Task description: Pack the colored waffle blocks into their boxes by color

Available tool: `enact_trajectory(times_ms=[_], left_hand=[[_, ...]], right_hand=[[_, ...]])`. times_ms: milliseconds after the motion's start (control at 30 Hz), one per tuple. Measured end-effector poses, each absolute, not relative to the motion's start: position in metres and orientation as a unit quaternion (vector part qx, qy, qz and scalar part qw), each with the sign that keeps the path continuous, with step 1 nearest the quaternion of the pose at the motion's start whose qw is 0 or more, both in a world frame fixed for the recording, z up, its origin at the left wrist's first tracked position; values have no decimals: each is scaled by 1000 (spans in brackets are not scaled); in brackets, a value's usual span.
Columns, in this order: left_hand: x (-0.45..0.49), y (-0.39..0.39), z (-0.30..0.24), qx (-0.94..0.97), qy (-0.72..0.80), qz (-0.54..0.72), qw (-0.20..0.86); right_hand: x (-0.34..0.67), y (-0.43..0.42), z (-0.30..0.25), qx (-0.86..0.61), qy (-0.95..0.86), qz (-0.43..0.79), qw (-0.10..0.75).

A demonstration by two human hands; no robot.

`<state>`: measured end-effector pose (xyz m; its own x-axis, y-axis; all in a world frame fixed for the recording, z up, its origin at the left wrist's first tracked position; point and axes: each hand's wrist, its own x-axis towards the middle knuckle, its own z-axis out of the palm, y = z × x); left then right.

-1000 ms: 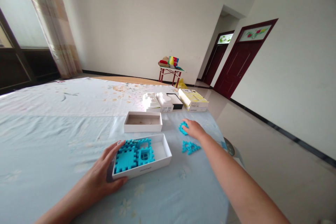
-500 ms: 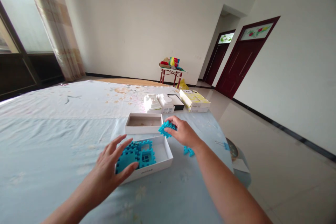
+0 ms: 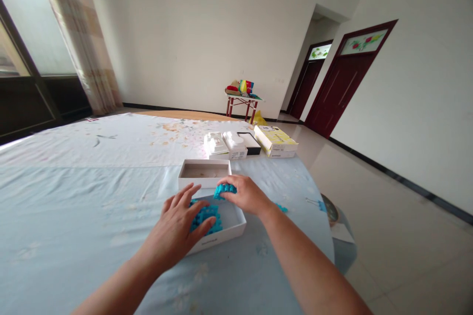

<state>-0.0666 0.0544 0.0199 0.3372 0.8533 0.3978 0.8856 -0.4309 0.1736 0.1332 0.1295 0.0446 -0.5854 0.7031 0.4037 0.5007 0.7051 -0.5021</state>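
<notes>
A white box [image 3: 236, 226] stands on the table before me, with blue interlocking toy pieces [image 3: 207, 219] in its left and middle part. My left hand [image 3: 183, 216] is over these pieces, fingers apart; whether it touches them I cannot tell. Above the box's far right part, my right hand [image 3: 246, 194] pinches a stack of blue notched pieces [image 3: 224, 190] between thumb and fingers. Another blue piece [image 3: 283, 207] lies on the cloth to the right, partly hidden behind my right wrist.
Just behind is a second white box part [image 3: 205, 182], open upward. Farther back stand white boxes [image 3: 236, 146], a black-lined tray [image 3: 251, 143] and a yellow-and-white box [image 3: 275, 140]. A floral cloth [image 3: 74, 197] covers the table, whose rounded edge runs down the right.
My right hand has brought the blue stack left and a little down, over the box, and tilted it. My left hand has moved right, over the pieces in the box.
</notes>
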Motion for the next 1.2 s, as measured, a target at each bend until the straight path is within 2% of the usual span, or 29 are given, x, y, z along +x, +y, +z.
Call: enact_trajectory(times_ms=[400, 633, 733, 1033, 1200], left_hand=[[-75, 47, 15, -821, -513, -251, 21], [-78, 45, 22, -818, -503, -277, 21], [-79, 46, 24, -824, -495, -276, 19], [-96, 52, 29, -815, -509, -276, 18], [-94, 50, 30, -854, -466, -229, -18]], right_hand=[[107, 133, 38, -316, -899, 163, 254], [119, 134, 40, -297, -873, 319, 219], [122, 134, 40, -297, -862, 342, 226], [109, 138, 28, -292, -873, 251, 298], [107, 136, 26, -260, -895, 217, 290]])
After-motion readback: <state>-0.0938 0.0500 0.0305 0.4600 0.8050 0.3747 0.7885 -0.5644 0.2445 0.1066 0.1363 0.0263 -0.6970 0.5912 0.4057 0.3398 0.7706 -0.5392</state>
